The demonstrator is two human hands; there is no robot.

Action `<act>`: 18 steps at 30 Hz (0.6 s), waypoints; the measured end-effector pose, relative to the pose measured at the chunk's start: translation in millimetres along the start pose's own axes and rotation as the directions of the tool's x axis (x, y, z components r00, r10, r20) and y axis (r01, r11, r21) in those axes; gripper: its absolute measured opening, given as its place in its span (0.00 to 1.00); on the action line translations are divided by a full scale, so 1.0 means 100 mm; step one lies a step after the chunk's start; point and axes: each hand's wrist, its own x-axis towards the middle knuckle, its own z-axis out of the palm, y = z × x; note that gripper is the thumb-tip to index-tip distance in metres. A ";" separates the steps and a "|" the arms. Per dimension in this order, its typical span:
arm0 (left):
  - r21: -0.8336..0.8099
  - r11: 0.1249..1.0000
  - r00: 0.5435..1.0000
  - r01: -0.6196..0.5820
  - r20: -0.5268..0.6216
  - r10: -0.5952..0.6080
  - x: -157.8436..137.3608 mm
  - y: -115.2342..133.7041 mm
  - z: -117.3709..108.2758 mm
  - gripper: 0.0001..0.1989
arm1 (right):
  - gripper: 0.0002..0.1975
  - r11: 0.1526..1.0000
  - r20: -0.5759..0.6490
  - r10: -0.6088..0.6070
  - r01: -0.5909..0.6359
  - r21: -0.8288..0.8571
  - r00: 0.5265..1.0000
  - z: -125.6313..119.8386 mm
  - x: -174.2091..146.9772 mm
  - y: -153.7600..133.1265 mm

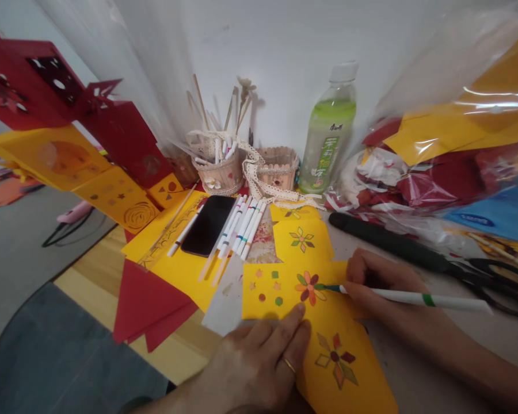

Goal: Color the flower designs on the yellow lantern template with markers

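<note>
Cellophane-wrapped sheets of red and yellow paper (449, 149) filled the right side of the table (397, 368), heaped there out of my way, and red and yellow cut-paper panels (69, 132) leaned against the wall on the left. Between them stood a green drink bottle (328, 138) and two small woven baskets (246, 169), one bristling with sticks and pens, near enough to reach. A black phone (208, 224) lay flat on loose yellow paper with a row of marker pens (242, 227) just beside it, and black scissors (496, 276) rested behind my right wrist. In front of me lay the yellow card (328, 339) I was colouring, with cut-out flowers on it. My left hand (259, 362) was spread flat and pressed on the card's near edge, fingers extended rather than curled round anything, so the sheet would not slide under the nib. My right hand (371, 282) pinched a white marker with a green band (414, 298) low on its barrel, for control, its tip touching the orange and red flower (308, 287); the tip looked green or teal, though it was too small to be sure.
</note>
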 end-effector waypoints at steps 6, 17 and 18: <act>-0.007 1.000 0.998 -0.021 0.055 0.022 -0.01 -0.01 -0.01 0.17 | 0.11 0.999 0.046 0.011 -0.013 0.050 0.999 0.03 0.00 -0.02; -0.025 1.000 0.999 -0.010 0.048 0.011 -0.01 -0.01 -0.01 0.18 | 0.11 1.000 0.053 -0.014 0.012 0.028 0.998 0.03 0.01 -0.02; -0.029 1.000 0.999 -0.011 0.038 0.012 -0.01 -0.01 -0.02 0.18 | 0.11 1.000 0.052 -0.015 0.014 0.021 0.999 0.03 0.01 -0.02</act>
